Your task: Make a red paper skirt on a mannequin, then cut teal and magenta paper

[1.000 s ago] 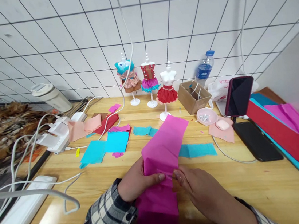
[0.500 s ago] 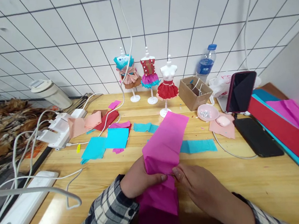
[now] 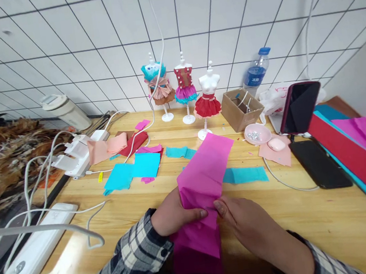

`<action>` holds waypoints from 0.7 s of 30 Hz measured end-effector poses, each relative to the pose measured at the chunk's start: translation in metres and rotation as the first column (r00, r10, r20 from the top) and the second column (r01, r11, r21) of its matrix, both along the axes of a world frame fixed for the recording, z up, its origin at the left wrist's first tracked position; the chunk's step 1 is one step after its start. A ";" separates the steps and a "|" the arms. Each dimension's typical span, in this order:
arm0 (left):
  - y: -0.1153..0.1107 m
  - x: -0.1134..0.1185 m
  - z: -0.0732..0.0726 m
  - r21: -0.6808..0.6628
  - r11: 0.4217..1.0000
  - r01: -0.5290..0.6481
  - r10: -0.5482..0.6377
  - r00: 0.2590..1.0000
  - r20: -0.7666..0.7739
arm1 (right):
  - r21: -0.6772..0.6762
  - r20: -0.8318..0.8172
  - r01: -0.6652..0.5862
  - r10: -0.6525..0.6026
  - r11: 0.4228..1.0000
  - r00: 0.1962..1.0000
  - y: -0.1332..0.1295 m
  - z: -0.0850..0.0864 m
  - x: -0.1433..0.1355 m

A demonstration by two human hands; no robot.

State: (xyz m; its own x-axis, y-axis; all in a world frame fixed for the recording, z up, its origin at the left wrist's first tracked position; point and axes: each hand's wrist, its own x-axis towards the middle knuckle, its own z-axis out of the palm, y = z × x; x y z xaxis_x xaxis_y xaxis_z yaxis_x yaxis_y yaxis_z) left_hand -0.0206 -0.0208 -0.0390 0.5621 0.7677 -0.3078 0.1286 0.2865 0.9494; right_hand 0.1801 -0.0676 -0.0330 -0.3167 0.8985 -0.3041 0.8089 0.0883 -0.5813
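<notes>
A long strip of magenta crepe paper (image 3: pixel 204 170) hangs over the front edge of the wooden table, its upper end slanting up to the right. My left hand (image 3: pixel 176 213) grips it from the left, thumb lying across the front and fingers hidden behind. At the strip's right edge my right hand (image 3: pixel 244 219) is closed in a pinch on the paper. Beyond stand three small dress forms: one with a red skirt (image 3: pixel 207 106), one with a magenta and blue skirt (image 3: pixel 186 92), one in blue, peach and brown (image 3: pixel 159 88).
Blue paper squares (image 3: pixel 146 164) and peach pieces (image 3: pixel 116 143) lie left, near white power strips (image 3: pixel 42 245) and cables. A cardboard box (image 3: pixel 240 109), pink bead dish (image 3: pixel 257 134), bottle (image 3: pixel 257 71), phones (image 3: pixel 321 163) and long red paper (image 3: pixel 356 150) are right.
The view has shifted slightly, so most things appear a little further right. Both hands keep their hold on the magenta paper, with hardly any movement between them.
</notes>
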 end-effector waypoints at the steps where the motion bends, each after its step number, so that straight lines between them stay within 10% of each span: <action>1: 0.000 0.000 0.000 0.004 1.000 -0.001 0.001 1.000 -0.004 | 0.000 -0.006 -0.001 0.001 1.000 1.000 0.000 -0.001 0.000; 13: -0.001 0.001 -0.002 0.085 0.996 -0.017 0.020 0.999 -0.031 | 0.056 -0.009 -0.048 0.048 0.997 0.999 0.002 -0.002 -0.006; 21: -0.004 -0.008 -0.004 -0.150 0.986 -0.067 0.099 0.971 0.216 | 0.040 0.053 0.004 -0.006 0.999 0.999 0.007 -0.003 -0.002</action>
State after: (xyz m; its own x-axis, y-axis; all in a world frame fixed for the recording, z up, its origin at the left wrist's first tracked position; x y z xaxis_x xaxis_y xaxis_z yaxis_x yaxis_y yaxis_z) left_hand -0.0282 -0.0246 -0.0431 0.5647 0.7724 -0.2906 -0.1103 0.4197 0.9009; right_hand 0.1777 -0.0608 -0.0357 -0.2965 0.9116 -0.2847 0.8390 0.1063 -0.5337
